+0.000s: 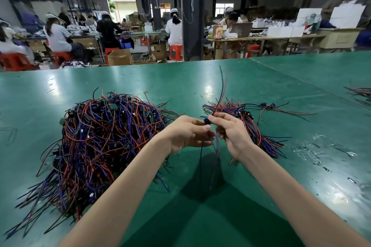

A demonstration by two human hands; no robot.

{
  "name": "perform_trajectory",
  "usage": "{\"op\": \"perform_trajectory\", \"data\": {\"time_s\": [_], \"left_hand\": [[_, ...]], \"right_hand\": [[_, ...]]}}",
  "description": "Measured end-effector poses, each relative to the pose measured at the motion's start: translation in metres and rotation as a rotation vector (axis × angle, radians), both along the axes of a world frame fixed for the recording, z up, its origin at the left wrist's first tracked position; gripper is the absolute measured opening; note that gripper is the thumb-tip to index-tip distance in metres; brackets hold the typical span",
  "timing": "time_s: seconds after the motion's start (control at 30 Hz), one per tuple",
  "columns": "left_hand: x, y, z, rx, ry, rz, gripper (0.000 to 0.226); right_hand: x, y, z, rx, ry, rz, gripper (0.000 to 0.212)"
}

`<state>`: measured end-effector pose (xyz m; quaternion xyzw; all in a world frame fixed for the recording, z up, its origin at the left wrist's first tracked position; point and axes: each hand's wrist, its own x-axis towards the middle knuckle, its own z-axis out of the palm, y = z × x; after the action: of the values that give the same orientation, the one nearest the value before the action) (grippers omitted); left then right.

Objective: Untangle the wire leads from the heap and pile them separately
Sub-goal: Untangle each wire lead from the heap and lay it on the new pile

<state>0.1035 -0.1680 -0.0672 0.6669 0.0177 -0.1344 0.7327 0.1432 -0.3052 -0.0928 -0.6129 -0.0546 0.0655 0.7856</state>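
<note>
A big tangled heap of red, blue and black wire leads point(100, 138) lies on the green table point(180, 80) at the left. A smaller, sorted pile of leads point(253, 124) lies at the right, partly behind my right hand. Between the two, my left hand point(186, 132) and my right hand point(230, 132) meet above the table and both pinch one wire lead point(206, 121) with a dark blue connector. Its red and black wires stick up past my right fingers, and thin strands hang down between my hands.
A few more leads point(359, 93) lie at the table's far right edge. Scraps of clear plastic point(313, 150) are scattered on the right. Beyond the table's far edge, several people sit on red stools at work benches. A dark pillar point(192, 26) stands behind the table.
</note>
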Motion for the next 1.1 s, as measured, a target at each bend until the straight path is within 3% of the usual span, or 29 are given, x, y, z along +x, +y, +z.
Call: {"op": "perform_trajectory", "data": {"time_s": [0.17, 0.4, 0.5, 0.67, 0.83, 1.1], "left_hand": [[0.002, 0.002, 0.000, 0.104, -0.023, -0.029, 0.013], [-0.004, 0.004, 0.002, 0.209, 0.047, -0.255, 0.009], [-0.006, 0.004, 0.002, 0.229, 0.039, -0.301, 0.025], [-0.007, -0.004, 0.001, 0.093, 0.029, -0.226, 0.017], [-0.004, -0.009, -0.004, 0.149, -0.030, -0.064, 0.009], [-0.003, -0.008, -0.006, 0.254, 0.004, -0.074, 0.009]], "right_hand": [[0.004, -0.001, 0.002, 0.116, 0.042, -0.024, 0.010], [0.012, -0.012, 0.006, 0.170, 0.093, -0.143, 0.006], [0.014, -0.015, 0.005, 0.158, 0.093, -0.157, 0.004], [0.014, -0.014, 0.003, 0.127, 0.094, -0.140, 0.008], [0.011, -0.011, 0.005, 0.149, 0.046, -0.141, 0.009], [0.019, -0.022, 0.011, 0.223, 0.047, -0.228, 0.008]]}}
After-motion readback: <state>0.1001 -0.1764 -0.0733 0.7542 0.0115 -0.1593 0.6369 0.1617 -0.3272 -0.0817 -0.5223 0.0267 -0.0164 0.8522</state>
